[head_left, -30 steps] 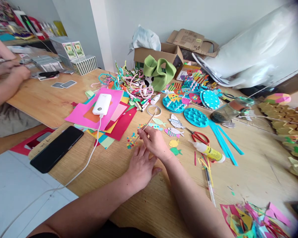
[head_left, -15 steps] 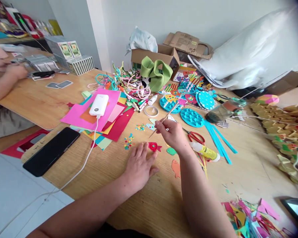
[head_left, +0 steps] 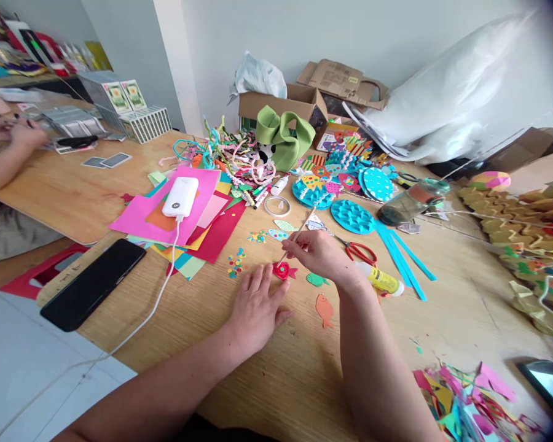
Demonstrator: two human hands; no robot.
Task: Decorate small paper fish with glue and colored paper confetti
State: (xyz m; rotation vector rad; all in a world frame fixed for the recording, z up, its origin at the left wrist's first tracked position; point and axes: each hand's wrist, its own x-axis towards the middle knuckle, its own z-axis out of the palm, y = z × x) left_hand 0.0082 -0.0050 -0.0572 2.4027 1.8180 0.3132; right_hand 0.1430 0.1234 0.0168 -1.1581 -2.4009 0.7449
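A small red paper fish (head_left: pixel 293 272) with a round red swirl and a green dot on its body lies flat on the table. My left hand (head_left: pixel 259 307) rests palm down, fingers spread, its fingertips at the fish's near left edge. My right hand (head_left: pixel 320 253) pinches a thin wooden stick (head_left: pixel 301 226), whose lower tip meets the swirl. An orange paper fish (head_left: pixel 324 310) and a green paper fish (head_left: pixel 316 279) lie to the right. Small coloured paper dots (head_left: pixel 236 263) are scattered left of the fish.
Red-handled scissors (head_left: pixel 362 252) and a yellow glue bottle (head_left: pixel 386 282) lie to the right. A power bank (head_left: pixel 181 196) sits on coloured paper (head_left: pixel 133 215), its cable trailing past a black phone (head_left: pixel 92 283). Paper scraps (head_left: pixel 470 399) lie near right. Another person's hands (head_left: pixel 25 132) are at far left.
My right hand has lowered the stick so that its tip now touches the swirl on the red fish. My left hand has stayed in place. The view has shifted slightly.
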